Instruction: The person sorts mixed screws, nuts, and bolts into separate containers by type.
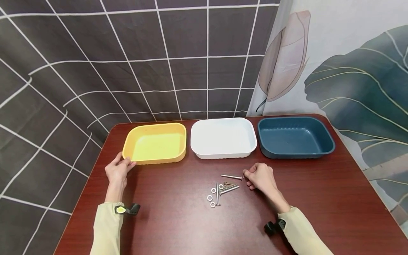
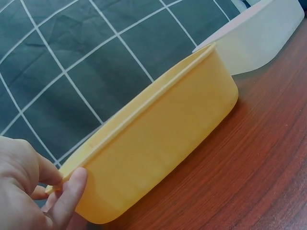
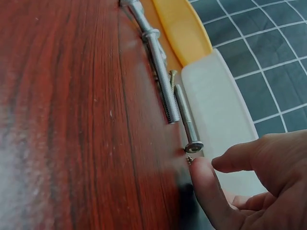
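One yellow, rectangular plastic tray [image 2: 158, 143]: left hand [image 1: 117, 171] pinches rim. Right hand [image 1: 262, 178] pinches small metal screw [image 3: 190, 160]; advisable to lift clear of long silver bolt [image 1: 231, 176].

Bolts [image 1: 218, 194] look shiny metal, trays [image 1: 156, 147] smooth plastic, tbl [image 1: 172, 212] glossy wood-type, bkgd cloth [image 1: 186, 39] matt w/ creases.

I see a reddish-brown table [image 1: 178, 216]; along its far edge, a yellow tray [image 1: 156, 144], white tray [image 1: 224, 139], dark blue tray [image 1: 296, 140]; beyond, white-gridded grey cloth [image 1: 188, 39].
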Available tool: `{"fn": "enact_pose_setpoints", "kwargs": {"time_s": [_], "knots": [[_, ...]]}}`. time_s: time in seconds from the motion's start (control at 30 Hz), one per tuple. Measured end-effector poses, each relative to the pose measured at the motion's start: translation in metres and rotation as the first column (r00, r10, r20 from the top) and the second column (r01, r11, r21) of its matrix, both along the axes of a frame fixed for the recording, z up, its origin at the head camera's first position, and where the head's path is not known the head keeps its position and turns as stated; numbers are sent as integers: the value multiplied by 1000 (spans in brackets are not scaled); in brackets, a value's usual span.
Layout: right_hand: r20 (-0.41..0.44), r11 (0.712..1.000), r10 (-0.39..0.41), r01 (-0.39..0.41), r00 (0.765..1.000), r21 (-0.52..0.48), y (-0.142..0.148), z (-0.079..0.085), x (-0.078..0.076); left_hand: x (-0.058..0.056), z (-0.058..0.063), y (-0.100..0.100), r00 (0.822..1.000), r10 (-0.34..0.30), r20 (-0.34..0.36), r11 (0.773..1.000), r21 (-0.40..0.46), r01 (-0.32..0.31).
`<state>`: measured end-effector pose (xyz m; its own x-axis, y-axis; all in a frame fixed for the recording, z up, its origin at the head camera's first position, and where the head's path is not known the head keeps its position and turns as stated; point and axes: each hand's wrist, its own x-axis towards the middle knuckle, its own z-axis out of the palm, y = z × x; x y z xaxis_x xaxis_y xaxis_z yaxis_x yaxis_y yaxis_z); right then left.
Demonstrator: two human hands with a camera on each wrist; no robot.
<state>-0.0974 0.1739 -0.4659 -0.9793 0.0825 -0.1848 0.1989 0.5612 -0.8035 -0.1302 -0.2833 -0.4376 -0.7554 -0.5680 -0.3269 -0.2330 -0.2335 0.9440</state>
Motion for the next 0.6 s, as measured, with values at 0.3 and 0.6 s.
{"fn": "enact_pose_setpoints", "kwargs": {"time_s": [0.3,0.6], "knots": [[35,996,47,-49,998,79,-5,2,-7,2,1,0,1000,-7,-11,1000,-2,7],[23,970,94,-97,995,222,-8,5,-12,2,1,1,1000,-1,-13,1000,10,1]]}}
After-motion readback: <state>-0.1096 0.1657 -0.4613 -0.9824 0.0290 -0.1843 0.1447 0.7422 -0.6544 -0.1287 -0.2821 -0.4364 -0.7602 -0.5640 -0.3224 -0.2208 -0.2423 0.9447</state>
